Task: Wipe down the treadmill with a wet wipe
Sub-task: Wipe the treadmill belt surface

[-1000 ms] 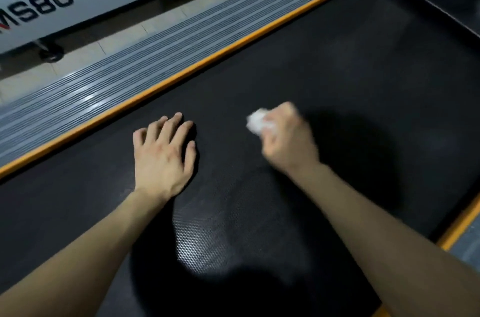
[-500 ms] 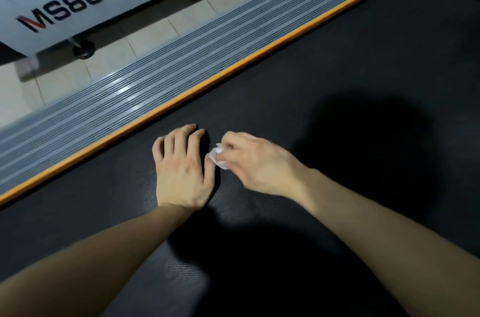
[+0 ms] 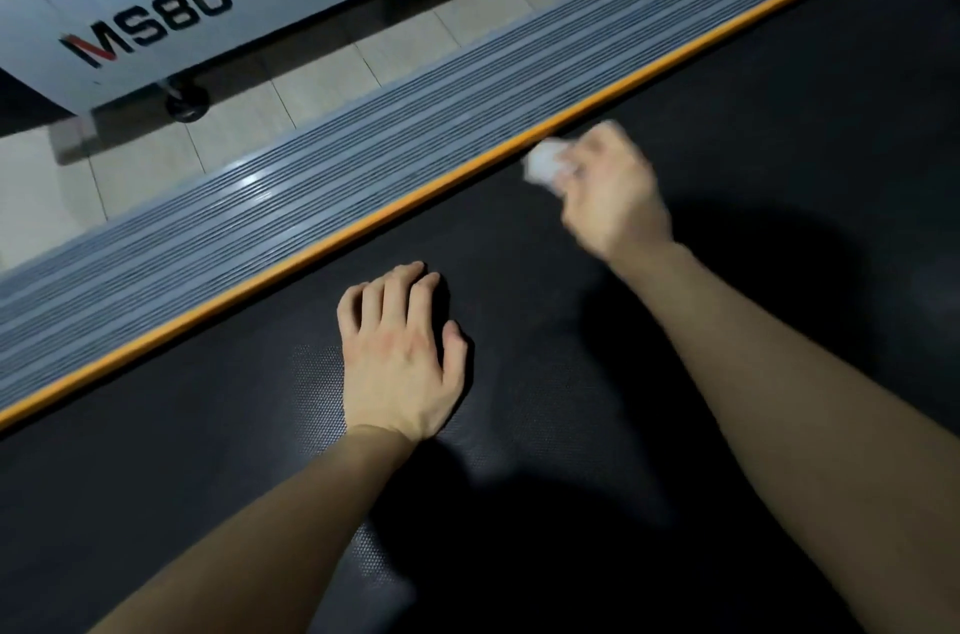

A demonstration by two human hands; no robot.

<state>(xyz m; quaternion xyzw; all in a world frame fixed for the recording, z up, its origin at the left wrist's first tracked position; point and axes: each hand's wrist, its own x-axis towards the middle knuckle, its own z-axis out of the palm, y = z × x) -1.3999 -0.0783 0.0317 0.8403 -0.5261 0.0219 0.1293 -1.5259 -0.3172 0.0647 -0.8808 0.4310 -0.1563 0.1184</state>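
The treadmill's black textured belt (image 3: 753, 124) fills most of the view. My right hand (image 3: 610, 197), blurred by motion, grips a crumpled white wet wipe (image 3: 543, 166) on the belt, close to the orange edge strip (image 3: 395, 212). My left hand (image 3: 400, 353) rests palm down on the belt nearer to me, fingers slightly bent, holding nothing. Both bare forearms reach in from the bottom of the frame.
Beyond the orange strip runs the grey ribbed side rail (image 3: 311, 186). Past it lies a band of tiled floor (image 3: 311, 88) and a neighbouring grey machine marked MS80 (image 3: 156, 20) with a small black foot (image 3: 184, 106).
My right hand has swept the wipe away from my left hand, up and to the right toward the orange strip. My left hand stays planted on the belt.
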